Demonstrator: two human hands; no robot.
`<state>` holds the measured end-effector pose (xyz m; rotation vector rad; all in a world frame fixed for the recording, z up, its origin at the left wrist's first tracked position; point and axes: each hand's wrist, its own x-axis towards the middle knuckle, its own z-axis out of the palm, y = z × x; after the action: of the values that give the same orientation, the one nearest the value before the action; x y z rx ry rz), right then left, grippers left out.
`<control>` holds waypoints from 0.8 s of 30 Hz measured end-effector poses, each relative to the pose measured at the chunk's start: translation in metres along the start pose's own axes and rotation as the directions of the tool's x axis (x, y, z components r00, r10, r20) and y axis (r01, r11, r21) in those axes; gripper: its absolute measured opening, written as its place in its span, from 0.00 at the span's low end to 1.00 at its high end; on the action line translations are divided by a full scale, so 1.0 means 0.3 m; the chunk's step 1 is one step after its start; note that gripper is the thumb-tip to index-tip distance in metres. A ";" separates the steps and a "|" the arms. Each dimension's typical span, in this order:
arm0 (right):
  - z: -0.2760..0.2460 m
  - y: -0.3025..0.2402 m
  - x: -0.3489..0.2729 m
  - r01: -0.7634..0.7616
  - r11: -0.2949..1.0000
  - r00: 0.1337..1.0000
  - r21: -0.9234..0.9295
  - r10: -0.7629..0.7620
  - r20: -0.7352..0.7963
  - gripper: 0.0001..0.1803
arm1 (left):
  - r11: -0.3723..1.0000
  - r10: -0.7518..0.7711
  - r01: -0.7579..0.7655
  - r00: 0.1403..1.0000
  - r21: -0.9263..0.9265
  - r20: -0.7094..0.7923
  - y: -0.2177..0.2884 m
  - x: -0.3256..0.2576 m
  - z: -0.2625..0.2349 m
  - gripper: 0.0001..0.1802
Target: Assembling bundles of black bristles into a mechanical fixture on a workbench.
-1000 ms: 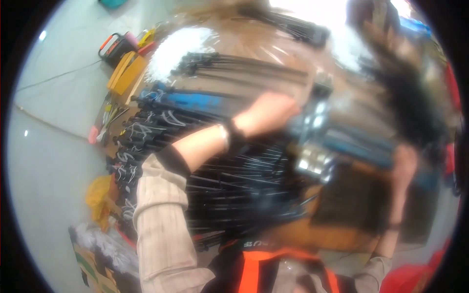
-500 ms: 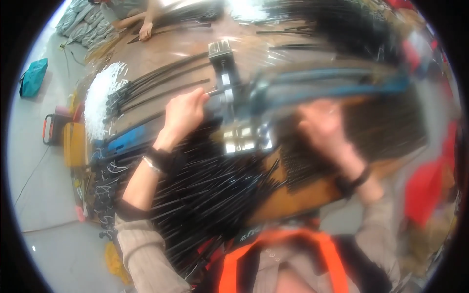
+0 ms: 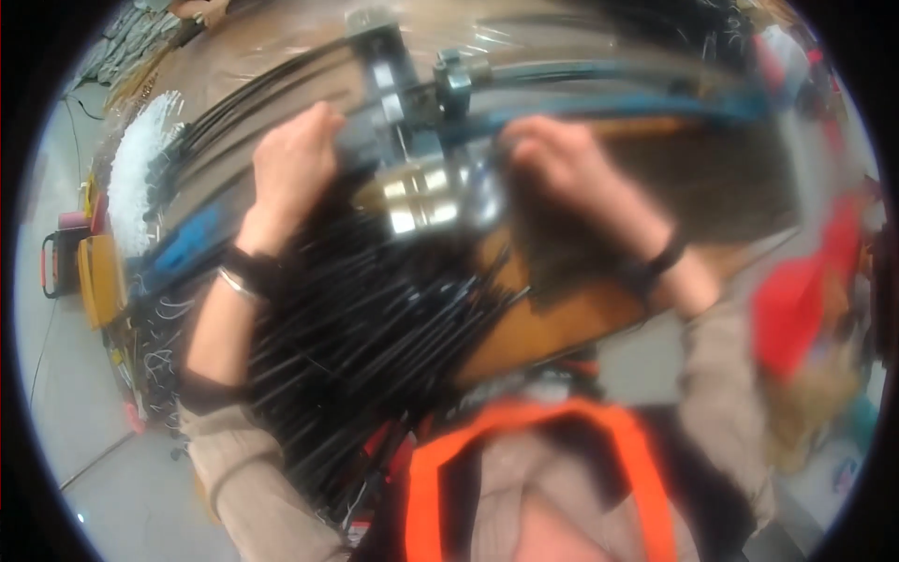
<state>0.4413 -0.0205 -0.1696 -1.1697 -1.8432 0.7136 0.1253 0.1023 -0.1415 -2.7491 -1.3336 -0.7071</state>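
Here, a metal fixture (image 3: 412,178) sits mid-bench among black cables (image 3: 365,328). The left hand (image 3: 290,169) curls closed on its left side; the right hand (image 3: 562,164) presses fingers down just right of it, grip unclear. A white pile (image 3: 136,178) and yellow box (image 3: 98,276) lie left.

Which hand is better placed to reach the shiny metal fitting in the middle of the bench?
Probably the left hand: its knuckles lie against the dark bracket right above the metal fitting. The right hand sits further off, on the blue cables. Blur hides both grips.
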 end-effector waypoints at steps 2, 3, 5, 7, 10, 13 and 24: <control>-0.020 -0.052 -0.020 0.002 0.957 0.995 -0.290 0.027 0.097 0.12 | 0.981 0.185 -0.179 0.980 0.080 -0.069 -0.046 -0.012 0.004 0.04; -0.010 -0.061 -0.033 0.032 0.910 0.989 -0.414 0.032 0.147 0.11 | 0.983 0.161 -0.155 0.986 0.098 -0.052 -0.092 -0.029 -0.002 0.04; -0.021 -0.067 -0.129 0.172 0.846 0.963 -0.504 -0.037 0.266 0.11 | 0.948 0.289 -0.265 0.948 0.176 -0.134 -0.196 -0.013 -0.026 0.03; -0.013 -0.064 -0.177 0.301 0.773 0.922 -0.559 -0.087 0.377 0.11 | 0.924 0.341 -0.304 0.929 0.232 -0.141 -0.235 -0.046 -0.066 0.03; 0.001 -0.061 -0.156 0.294 0.737 0.888 -0.609 0.025 0.459 0.11 | 0.789 0.430 -0.236 0.872 0.567 -0.234 -0.200 -0.051 -0.108 0.04; 0.023 -0.054 -0.126 0.157 0.857 0.934 -0.490 0.032 0.356 0.09 | 0.896 0.206 -0.229 0.973 0.380 0.101 0.004 -0.220 -0.166 0.04; 0.046 -0.163 -0.056 -0.232 0.937 0.846 -0.262 0.327 0.420 0.09 | 0.981 -0.016 -0.053 0.937 0.188 0.349 0.227 -0.542 -0.165 0.10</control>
<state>0.4115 -0.0564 -0.1433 -1.5267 -2.1973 1.0627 0.0694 -0.0721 -0.1489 -2.8078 -1.3396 -0.0739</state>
